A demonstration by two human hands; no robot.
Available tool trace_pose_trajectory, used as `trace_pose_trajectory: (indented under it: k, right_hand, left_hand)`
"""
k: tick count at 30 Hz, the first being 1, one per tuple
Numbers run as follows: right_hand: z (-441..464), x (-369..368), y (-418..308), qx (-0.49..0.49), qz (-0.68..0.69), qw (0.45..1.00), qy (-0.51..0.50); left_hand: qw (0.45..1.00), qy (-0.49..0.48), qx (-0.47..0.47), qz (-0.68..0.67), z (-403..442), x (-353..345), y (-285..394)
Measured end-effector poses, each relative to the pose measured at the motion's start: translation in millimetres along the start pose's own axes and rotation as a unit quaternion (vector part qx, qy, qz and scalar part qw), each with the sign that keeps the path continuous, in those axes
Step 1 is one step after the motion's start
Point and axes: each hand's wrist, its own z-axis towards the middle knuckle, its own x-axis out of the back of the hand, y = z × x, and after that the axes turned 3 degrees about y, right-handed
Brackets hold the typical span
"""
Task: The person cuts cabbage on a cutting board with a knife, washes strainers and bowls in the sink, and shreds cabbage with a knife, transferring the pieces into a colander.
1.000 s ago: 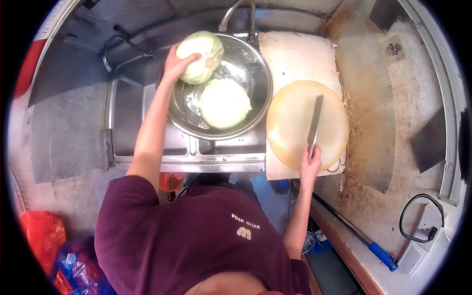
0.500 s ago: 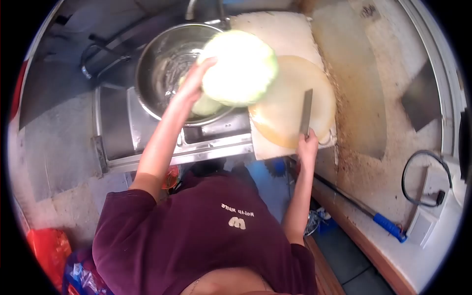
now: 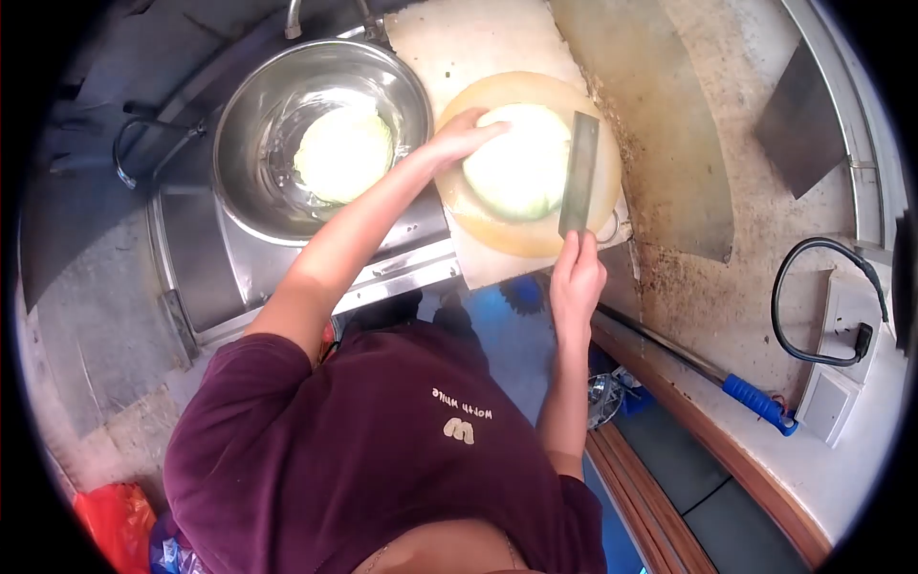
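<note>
A pale green cabbage [image 3: 521,170] rests on the round yellowish cutting board [image 3: 466,215]. My left hand [image 3: 467,137] grips its left side, the fingers partly hidden behind it. In my right hand [image 3: 578,279] is a cleaver [image 3: 580,172], held by the handle. Its wide blade stands at the cabbage's right edge, over the board; whether it touches the cabbage I cannot tell. A second cabbage [image 3: 346,153] lies in the large steel bowl [image 3: 239,182] to the left.
The bowl stands on the metal sink [image 3: 196,258], below a faucet [image 3: 294,19]. A stained wall [image 3: 669,143] borders the board on the right. A blue-handled pole [image 3: 755,402] leans at lower right, near a black cable [image 3: 779,316]. A red bag [image 3: 115,521] sits at lower left.
My left hand has moved the cabbage from above the bowl's edge onto the cutting board. The cleaver is now beside the cabbage, its broad side showing more. The view has shifted slightly.
</note>
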Motion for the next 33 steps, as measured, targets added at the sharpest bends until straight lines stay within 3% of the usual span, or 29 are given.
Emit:
trace_pose_trajectory:
  k: [6,10,27,33]
  right_hand:
    - [23,-8,-25,0.012,-0.088,0.992,-0.093]
    - [37,-7,-36,0.049,-0.134,0.980,-0.136]
    - [77,-18,-68,0.028,-0.221,0.942,-0.249]
    - [136,-83,-77,0.025,-0.219,0.934,-0.281]
  left_hand:
    - [0.962,0.204,-0.123,0.136,3,-11,-46]
    - [0.946,0.250,-0.162,0.127,-11,-22,-50]
    - [0.943,0.252,-0.182,0.121,-10,-20,-52]
    - [0.937,0.252,-0.192,0.145,-4,-18,-58]
